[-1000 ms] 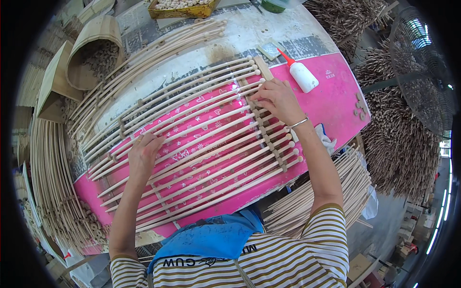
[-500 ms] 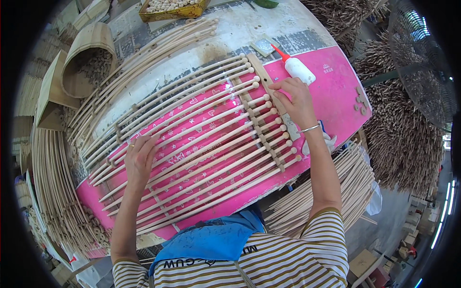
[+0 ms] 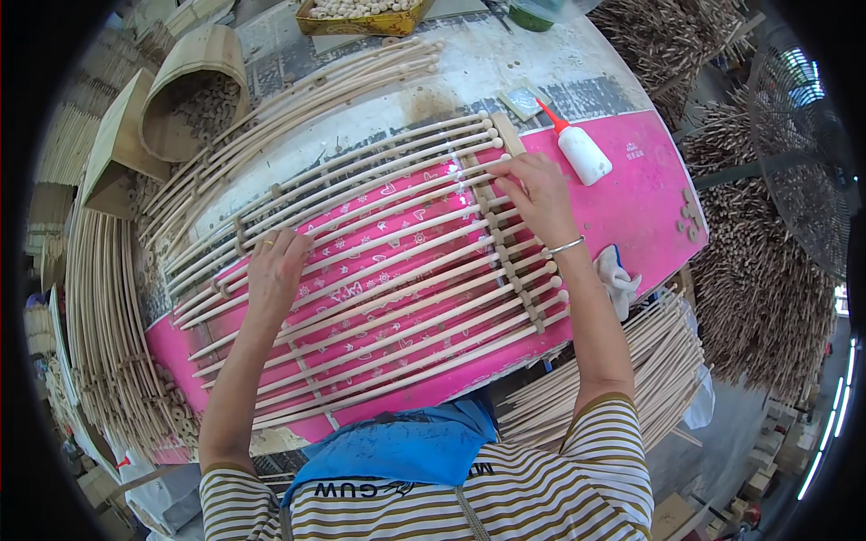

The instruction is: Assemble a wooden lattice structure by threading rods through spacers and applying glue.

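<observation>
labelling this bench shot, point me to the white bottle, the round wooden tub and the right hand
White bottle (image 3: pixel 585 157): head view, on its white body.
Round wooden tub (image 3: pixel 200 56): head view, on its outer side wall.
Right hand (image 3: pixel 540 193): head view, on the back of the hand.

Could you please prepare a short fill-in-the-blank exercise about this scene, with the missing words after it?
1. The white plastic bottle on the pink printed sheet has a pointed tip coloured ____.
2. The bare right hand, by the ball-tipped ends of the long pale wooden rods, has a silver-coloured metal bracelet around its ____.
3. The yellow rectangular tray of small pale wooden balls is at the picture's ____ edge.

Missing words: red; wrist; top.
</observation>
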